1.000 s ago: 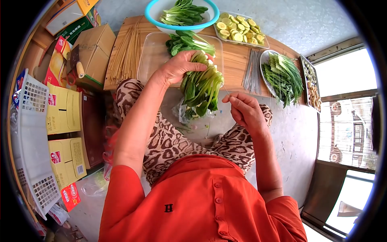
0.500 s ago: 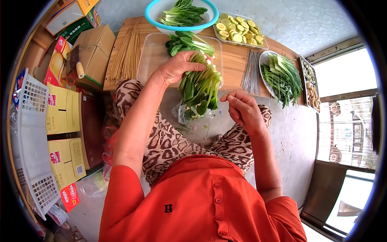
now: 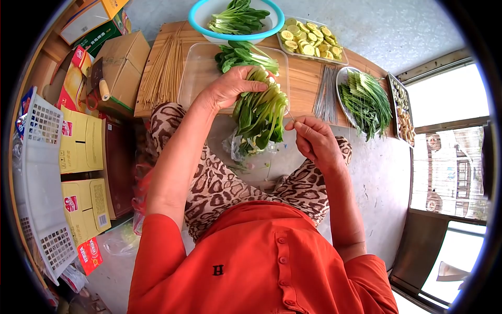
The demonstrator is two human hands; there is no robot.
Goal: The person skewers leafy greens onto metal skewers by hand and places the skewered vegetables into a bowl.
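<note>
My left hand (image 3: 235,88) grips a bunch of leafy greens (image 3: 261,116) by the pale stem ends, with the leaves hanging down over the table's front edge. To the right, my right hand (image 3: 314,137) pinches the end of a thin metal skewer (image 3: 289,113), whose other end reaches the stems. Behind the bunch, more greens (image 3: 246,56) lie in a clear plastic tray (image 3: 196,70). A blue-rimmed bowl (image 3: 196,27) at the back holds further greens.
On the wooden table (image 3: 302,78) are wooden sticks (image 3: 163,70), metal skewers (image 3: 327,93), sliced zucchini (image 3: 312,41), a plate of chives (image 3: 366,102) and a dark tray (image 3: 401,112). Cardboard boxes (image 3: 121,68) and a white plastic basket (image 3: 47,183) stand left. A plastic bag (image 3: 234,146) hangs below the greens.
</note>
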